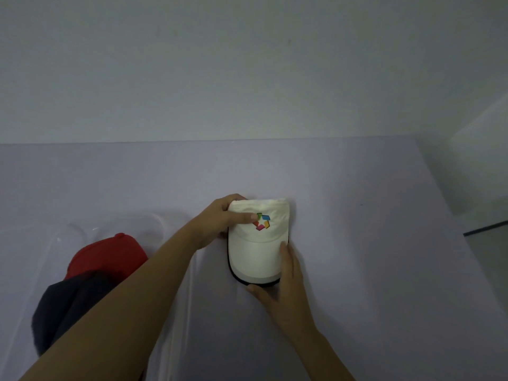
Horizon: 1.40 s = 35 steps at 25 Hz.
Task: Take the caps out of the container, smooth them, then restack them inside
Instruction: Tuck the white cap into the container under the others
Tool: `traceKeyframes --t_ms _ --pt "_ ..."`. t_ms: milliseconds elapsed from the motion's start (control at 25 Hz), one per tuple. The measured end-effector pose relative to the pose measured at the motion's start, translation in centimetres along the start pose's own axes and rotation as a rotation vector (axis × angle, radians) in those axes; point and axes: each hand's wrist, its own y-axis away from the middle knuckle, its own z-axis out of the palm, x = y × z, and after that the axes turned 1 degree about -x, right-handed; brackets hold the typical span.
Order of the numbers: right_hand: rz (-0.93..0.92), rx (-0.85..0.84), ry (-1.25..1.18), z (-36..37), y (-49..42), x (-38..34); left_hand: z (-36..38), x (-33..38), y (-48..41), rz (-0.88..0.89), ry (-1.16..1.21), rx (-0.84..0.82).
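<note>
A white cap (257, 244) with a coloured logo lies on the pale lilac table (357, 270), its dark-edged brim toward me. My left hand (220, 224) grips the cap's crown from the left, thumb across the front next to the logo. My right hand (280, 287) holds the brim's right front edge, thumb under the front and fingers along the side. A clear plastic container (82, 232) stands at the left. In it lie a red cap (110, 255) and a dark navy cap (68, 306), partly hidden by my left forearm.
A plain wall rises behind the table's far edge. The table's right edge runs down toward a dark floor strip (486, 229). Bare tabletop stretches right of the white cap and behind it.
</note>
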Motion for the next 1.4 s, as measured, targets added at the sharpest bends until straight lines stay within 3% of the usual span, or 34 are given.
traceKeyframes --t_ms 120,440,640,840,1040,1400 --pt "-0.027 0.036 -0.014 0.1 1.1 -0.8 -0.2 0.3 1.1 -0.008 0.088 0.013" --pt "-0.104 0.268 0.002 3.4 6.3 -7.2 -4.6 4.5 8.9 0.281 0.088 0.052" --pt "-0.127 0.064 -0.093 9.6 9.7 -13.0 -11.4 6.8 15.6 0.46 0.121 0.176" --pt "-0.13 -0.19 0.071 13.2 8.8 -16.5 -17.3 6.2 20.7 0.551 0.144 0.276" --pt "-0.125 -0.285 0.223 15.0 6.6 -16.9 -20.2 4.2 23.5 0.565 0.118 0.28" --pt "-0.048 -0.373 0.249 15.3 4.5 -17.6 -21.6 2.9 22.8 0.542 0.115 0.263"
